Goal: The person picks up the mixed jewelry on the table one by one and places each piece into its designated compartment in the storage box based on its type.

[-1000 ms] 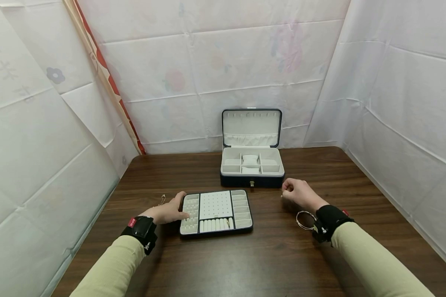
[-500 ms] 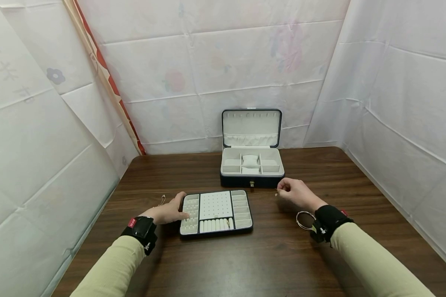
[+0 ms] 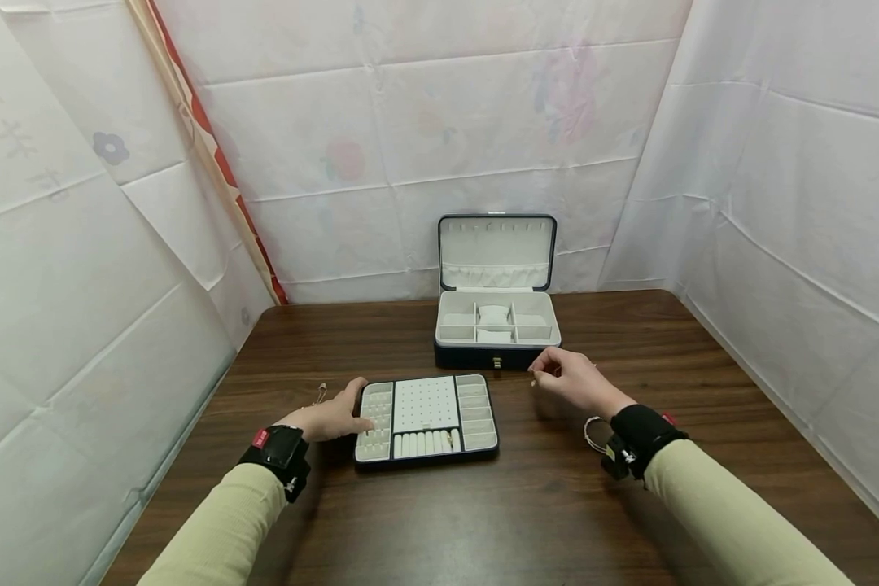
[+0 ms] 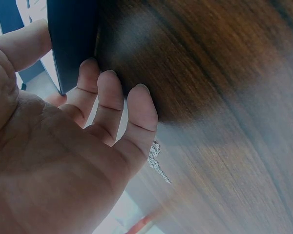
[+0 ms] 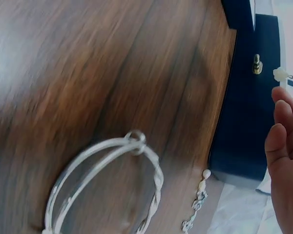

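Note:
My left hand (image 3: 330, 415) grips the left edge of a navy jewelry tray (image 3: 476, 467), its thumb over the rim and its fingers along the outer side. The tray holds white slots, a dotted board and ring rolls, one roll bearing a small gold-coloured ring (image 3: 451, 439). My right hand (image 3: 575, 381) is raised just in front of the jewelry box (image 3: 461, 358), near its right corner. Thumb and forefinger pinch a small dangling jewelry piece with a white flower (image 5: 280, 74) on a thin beaded chain. Part of that piece is outside the right wrist view.
The box stands with its lid raised at the back, showing compartments with small cushions. Silver bangles (image 5: 159, 180) lie under my right wrist, near a pearl-and-crystal piece (image 5: 200, 197). A fine chain (image 4: 155, 155) rests beyond my left hand. White sheeting (image 3: 425, 122) surrounds the table.
My right hand has moved left, with the small jewelry piece in its fingertips, across the front right corner of the box. My left hand and the tray have stayed in place.

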The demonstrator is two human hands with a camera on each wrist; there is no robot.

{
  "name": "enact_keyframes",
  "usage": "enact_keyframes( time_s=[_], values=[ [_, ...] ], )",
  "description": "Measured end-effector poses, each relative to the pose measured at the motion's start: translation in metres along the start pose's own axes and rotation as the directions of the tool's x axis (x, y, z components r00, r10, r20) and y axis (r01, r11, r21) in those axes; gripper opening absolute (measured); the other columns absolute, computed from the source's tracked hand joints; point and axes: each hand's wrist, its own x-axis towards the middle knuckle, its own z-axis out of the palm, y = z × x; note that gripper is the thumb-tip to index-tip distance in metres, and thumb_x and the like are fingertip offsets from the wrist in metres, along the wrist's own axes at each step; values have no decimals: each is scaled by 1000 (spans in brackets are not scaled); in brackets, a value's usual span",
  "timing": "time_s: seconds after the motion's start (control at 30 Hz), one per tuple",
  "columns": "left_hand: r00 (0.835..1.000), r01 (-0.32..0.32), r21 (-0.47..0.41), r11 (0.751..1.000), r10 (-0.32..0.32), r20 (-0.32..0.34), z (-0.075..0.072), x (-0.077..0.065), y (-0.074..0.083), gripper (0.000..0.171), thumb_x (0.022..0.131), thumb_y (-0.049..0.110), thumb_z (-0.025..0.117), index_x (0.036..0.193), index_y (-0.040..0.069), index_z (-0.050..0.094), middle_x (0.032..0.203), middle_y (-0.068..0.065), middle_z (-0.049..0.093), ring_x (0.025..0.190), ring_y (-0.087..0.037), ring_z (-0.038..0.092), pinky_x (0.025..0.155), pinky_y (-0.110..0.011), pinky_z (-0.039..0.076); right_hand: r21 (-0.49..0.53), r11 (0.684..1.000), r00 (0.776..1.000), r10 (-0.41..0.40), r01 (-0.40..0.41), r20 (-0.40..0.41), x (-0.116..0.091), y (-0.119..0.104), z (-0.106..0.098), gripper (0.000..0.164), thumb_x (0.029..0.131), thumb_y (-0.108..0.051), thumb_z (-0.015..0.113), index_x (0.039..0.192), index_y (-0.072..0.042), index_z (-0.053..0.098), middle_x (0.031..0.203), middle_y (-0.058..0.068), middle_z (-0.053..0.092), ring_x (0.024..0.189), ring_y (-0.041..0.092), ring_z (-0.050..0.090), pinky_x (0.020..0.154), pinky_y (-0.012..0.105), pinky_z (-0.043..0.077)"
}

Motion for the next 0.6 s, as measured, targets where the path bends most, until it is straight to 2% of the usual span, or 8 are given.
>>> enact_keyframes(
  time_s=[0.3, 0.6],
  values=[
    [1000, 10, 9, 1000, -10, 5, 0, 1, -1, 91, 97, 26, 71, 159, 1, 10, 161, -33, 21, 148, -46, 24, 117, -65, 24, 95, 994, 998, 44, -48, 46, 1, -12, 5, 6, 101, -16, 60, 98, -11, 62, 116, 10, 73, 101, 17, 64, 84, 36, 48],
    [1000, 6, 18, 1000, -6, 3, 0, 2, -2, 90, 97, 27, 71, 159, 1, 10, 161, -33, 22, 148, -47, 25, 117, -65, 24, 128, 991, 997, 35, -44, 68, 3, -18, 6, 4, 100, -12, 61, 96, -11, 60, 116, 13, 74, 97, 16, 65, 80, 33, 49]
  ],
)
